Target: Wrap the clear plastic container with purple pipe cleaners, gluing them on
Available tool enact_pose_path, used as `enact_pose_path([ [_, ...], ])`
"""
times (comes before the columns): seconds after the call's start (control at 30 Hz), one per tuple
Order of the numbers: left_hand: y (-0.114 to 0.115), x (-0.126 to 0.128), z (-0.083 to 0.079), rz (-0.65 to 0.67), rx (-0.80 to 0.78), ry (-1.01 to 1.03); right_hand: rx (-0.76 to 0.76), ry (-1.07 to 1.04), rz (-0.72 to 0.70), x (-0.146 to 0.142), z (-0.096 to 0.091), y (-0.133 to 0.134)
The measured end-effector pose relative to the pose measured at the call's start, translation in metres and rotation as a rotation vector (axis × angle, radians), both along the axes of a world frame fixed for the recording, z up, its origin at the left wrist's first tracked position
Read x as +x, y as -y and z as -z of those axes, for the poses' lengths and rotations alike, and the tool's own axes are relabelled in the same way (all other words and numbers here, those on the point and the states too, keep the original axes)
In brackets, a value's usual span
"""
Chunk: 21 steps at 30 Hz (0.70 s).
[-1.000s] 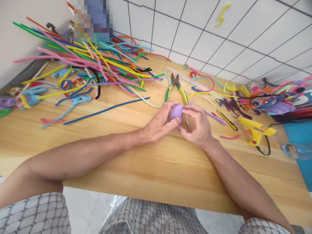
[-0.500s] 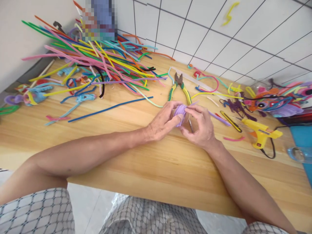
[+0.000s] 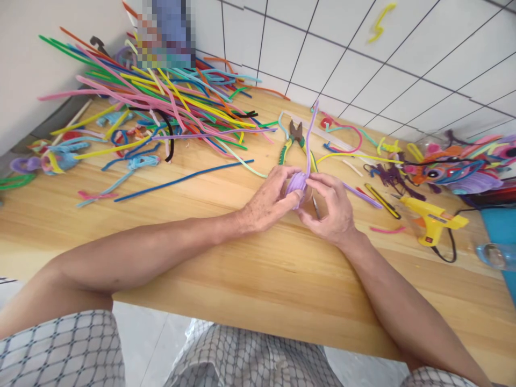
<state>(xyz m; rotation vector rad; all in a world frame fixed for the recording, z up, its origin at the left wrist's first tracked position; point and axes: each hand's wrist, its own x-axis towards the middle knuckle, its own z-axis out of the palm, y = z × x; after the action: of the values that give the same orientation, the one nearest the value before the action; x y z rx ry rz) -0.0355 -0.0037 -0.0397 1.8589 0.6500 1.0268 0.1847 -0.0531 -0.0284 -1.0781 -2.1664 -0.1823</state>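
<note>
1. Since the earlier frame, the free strand [image 3: 308, 134] of the purple coil [image 3: 295, 184] had swung up from a low position on the right and stood nearly upright above the hands.
2. The left hand [image 3: 268, 203] held the purple coil from the left, its fingers [image 3: 283, 174] curled narrowly over the top and the thumb pressed against the near side.
3. The right hand [image 3: 331, 208] held the same coil from the right, its fingers closed on the edge at the base of the free strand.
4. The purple coil sat between both hands, just above the counter [image 3: 242, 269], near its middle.
5. Green-and-yellow pliers [image 3: 297, 141] lay on the counter just behind the hands; the free strand crossed in front of them.
6. A yellow glue gun [image 3: 431, 223] lay to the right, well apart from the hands.
7. A pile of coloured pipe cleaners [image 3: 161, 102] covered the far left of the counter, with a single blue pipe cleaner [image 3: 185, 180] lying nearer.
</note>
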Motion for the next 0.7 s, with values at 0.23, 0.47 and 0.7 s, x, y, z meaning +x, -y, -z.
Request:
enact_pose_path([
  [0.23, 0.0009, 0.0007, 0.0003, 0.024, -0.048, 0.004, 0.013, 0.003, 0.000, -0.0014, 0.0011, 0.0007],
  [0.47, 0.0008, -0.0005, -0.0014, 0.053, -0.060, 0.021, 0.012, 0.018, -0.017, -0.0019, -0.0004, 0.0002],
  [0.7, -0.0005, 0.0000, -0.0024, 0.088, -0.145, 0.101, -0.010, -0.036, -0.070, -0.0049, -0.0025, -0.0014],
])
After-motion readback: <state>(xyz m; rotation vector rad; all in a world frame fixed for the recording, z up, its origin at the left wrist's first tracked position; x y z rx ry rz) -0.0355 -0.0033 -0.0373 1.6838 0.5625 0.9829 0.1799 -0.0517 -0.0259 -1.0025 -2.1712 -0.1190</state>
